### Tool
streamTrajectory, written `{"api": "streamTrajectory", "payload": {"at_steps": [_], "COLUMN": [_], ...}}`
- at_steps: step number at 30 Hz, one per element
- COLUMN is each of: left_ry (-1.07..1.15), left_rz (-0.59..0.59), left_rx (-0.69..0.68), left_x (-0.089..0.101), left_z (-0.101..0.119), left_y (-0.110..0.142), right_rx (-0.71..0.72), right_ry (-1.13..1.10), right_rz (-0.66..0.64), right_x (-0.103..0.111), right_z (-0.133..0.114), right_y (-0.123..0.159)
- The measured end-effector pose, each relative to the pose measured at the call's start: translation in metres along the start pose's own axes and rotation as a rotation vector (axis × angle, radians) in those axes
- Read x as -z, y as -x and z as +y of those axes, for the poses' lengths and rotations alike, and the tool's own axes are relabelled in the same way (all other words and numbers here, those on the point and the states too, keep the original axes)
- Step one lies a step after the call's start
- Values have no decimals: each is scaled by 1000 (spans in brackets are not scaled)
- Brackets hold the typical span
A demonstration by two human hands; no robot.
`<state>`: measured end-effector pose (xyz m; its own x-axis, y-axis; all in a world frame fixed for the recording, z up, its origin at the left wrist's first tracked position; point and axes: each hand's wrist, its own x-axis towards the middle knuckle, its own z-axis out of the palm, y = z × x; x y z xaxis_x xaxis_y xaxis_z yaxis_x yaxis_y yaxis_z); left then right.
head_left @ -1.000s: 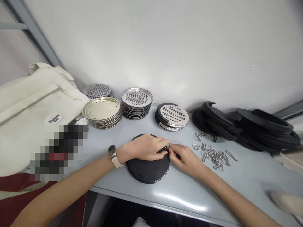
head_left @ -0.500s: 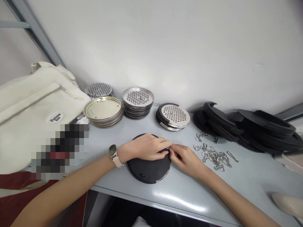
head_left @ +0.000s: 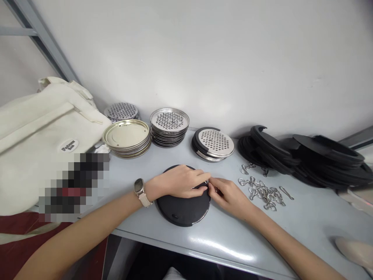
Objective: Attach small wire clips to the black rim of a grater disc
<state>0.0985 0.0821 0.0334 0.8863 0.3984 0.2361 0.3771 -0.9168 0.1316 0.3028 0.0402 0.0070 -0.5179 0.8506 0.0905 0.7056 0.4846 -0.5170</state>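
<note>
- Grey table [head_left: 233,229], backed by a wall [head_left: 204,58]
- One metal piece [head_left: 206,182], pinched by left hand [head_left: 184,181] and right hand [head_left: 229,195] fingers
- One black disc [head_left: 186,210], four disc stacks [head_left: 127,140], two black piles [head_left: 329,161]

A big cream cloth bag [head_left: 37,136] with an oval, light label [head_left: 70,146] leans at the left side, and its pale strap [head_left: 35,233] hangs over the dark red floor [head_left: 17,258]. Just beside the bag is a small white crumpled thing [head_left: 102,149]; in front, one patch is blurred. Behind stands a plain whitish wall [head_left: 204,58], with a grey metal frame [head_left: 43,42] at upper left. At lower right, a beige rounded object [head_left: 354,247] is too unclear to tell.
</note>
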Motion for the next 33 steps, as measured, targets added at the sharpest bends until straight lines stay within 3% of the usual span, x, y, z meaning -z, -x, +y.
{"api": "streamTrajectory", "payload": {"at_steps": [12, 20, 33], "left_ry": [-12, 161, 67], "left_rz": [8, -5, -3], "left_rx": [56, 80, 103], "left_x": [-3, 1, 2], "left_z": [-5, -8, -5], "left_y": [2, 2, 1], "right_rx": [2, 22, -60], "right_ry": [18, -8, -93], "right_rz": [6, 14, 7], "right_x": [-3, 0, 1], "right_z": [2, 0, -5], "right_y": [0, 1, 1]}}
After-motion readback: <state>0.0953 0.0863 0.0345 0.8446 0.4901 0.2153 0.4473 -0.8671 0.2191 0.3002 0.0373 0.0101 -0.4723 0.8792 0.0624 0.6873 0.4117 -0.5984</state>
